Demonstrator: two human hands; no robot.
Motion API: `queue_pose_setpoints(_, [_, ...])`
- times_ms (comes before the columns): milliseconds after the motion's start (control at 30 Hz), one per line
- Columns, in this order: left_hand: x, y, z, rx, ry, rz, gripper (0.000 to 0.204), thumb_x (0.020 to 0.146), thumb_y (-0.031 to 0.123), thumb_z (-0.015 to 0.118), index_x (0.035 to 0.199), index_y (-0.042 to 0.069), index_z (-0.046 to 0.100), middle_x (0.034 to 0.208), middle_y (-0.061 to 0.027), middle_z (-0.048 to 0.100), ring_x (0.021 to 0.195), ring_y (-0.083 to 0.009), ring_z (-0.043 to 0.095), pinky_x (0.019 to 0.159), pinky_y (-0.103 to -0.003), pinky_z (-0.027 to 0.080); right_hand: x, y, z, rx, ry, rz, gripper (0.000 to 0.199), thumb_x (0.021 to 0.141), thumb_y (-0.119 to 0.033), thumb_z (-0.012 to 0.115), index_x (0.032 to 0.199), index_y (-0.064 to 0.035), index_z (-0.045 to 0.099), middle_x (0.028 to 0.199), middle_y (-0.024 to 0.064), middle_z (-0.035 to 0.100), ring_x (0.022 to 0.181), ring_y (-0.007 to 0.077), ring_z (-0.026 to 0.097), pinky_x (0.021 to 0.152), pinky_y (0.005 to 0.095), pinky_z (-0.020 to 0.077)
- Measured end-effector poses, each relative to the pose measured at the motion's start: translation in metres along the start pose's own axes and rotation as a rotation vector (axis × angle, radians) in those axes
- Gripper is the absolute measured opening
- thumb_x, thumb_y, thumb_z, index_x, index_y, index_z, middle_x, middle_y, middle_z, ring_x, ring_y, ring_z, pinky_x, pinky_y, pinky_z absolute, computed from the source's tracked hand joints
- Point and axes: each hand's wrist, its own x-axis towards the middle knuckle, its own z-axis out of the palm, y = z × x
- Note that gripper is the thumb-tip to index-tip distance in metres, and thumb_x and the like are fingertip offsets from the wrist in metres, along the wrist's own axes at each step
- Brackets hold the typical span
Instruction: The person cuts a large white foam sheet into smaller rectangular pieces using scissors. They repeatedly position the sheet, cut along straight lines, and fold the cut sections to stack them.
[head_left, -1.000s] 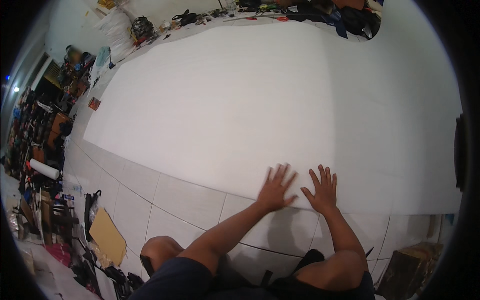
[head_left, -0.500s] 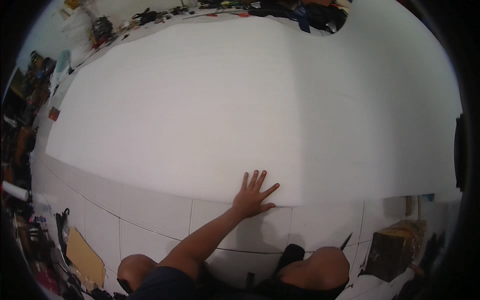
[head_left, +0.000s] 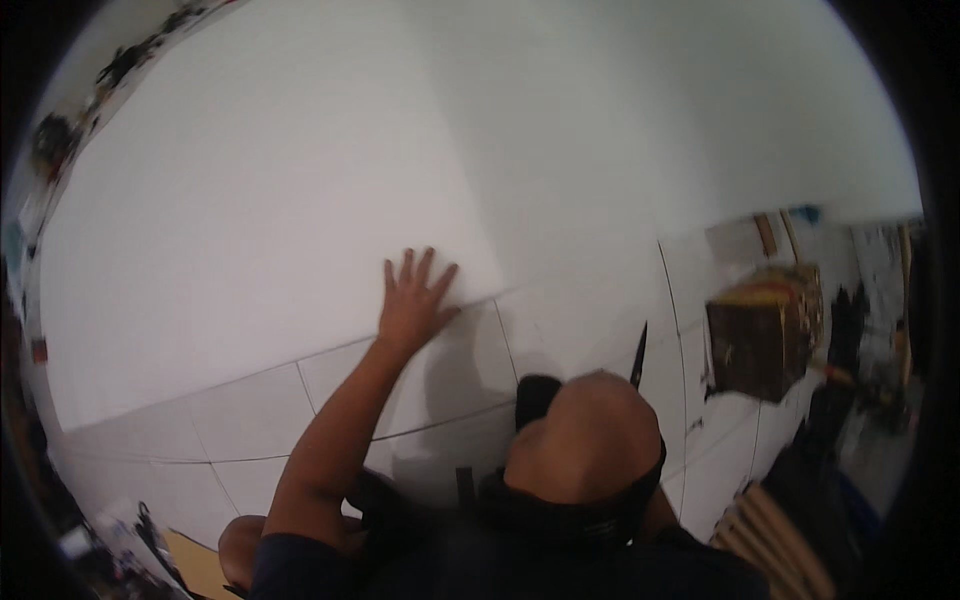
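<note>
A large white sheet lies over the tiled floor, its right part curving upward. My left hand is open, palm down near the sheet's front edge with the fingers spread. Only a bit of my right arm shows beside my bent right knee; the right hand is out of sight. A dark, pointed, blade-like thing sticks out past that knee. Whether anything holds it cannot be seen.
A brown block-like thing with a yellowish top stands on the floor at right. Wooden slats lie at the lower right, a tan board at the lower left. Clutter lines the far left.
My view has swung to the right, so the sheet looks tilted and the brown block sits nearer the middle. My left hand stays spread by the sheet's edge.
</note>
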Motion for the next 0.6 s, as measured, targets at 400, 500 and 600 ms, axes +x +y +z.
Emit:
queue_pose_setpoints(400, [0.015,0.04,-0.009,-0.035,-0.03,0.028,0.073,0.079,0.038,0.076,0.142,0.02,0.045,0.151,-0.0156,0.034,0.142,-0.0366,0.029,0.114,-0.06,0.022,-0.01,0.023,0.017,0.14,0.054,0.237,0.052,0.075,-0.015,0.075,0.118,0.0024,0.052,0.11,0.0213,0.057,0.104,0.0361,0.057,0.092,0.0413,0.0466])
queue_pose_setpoints(500, [0.016,0.039,-0.007,0.016,-0.091,-0.008,0.072,0.081,0.036,0.074,0.144,0.02,0.043,0.153,-0.0157,0.032,0.142,-0.0372,0.028,0.114,-0.06,0.022,-0.003,-0.002,-0.014,0.111,-0.131,0.465,0.048,0.075,-0.015,0.075,0.114,0.0027,0.054,0.106,0.0202,0.061,0.099,0.0351,0.061,0.09,0.0393,0.0484])
queue_pose_setpoints(600, [0.017,0.034,0.002,0.007,-0.071,0.004,0.074,0.081,0.037,0.074,0.145,0.02,0.041,0.153,-0.0166,0.03,0.142,-0.0382,0.028,0.114,-0.06,0.022,0.001,-0.012,-0.012,0.382,-0.163,0.375,0.045,0.075,-0.018,0.076,0.11,0.0028,0.057,0.102,0.02,0.065,0.097,0.0331,0.064,0.088,0.0371,0.0497])
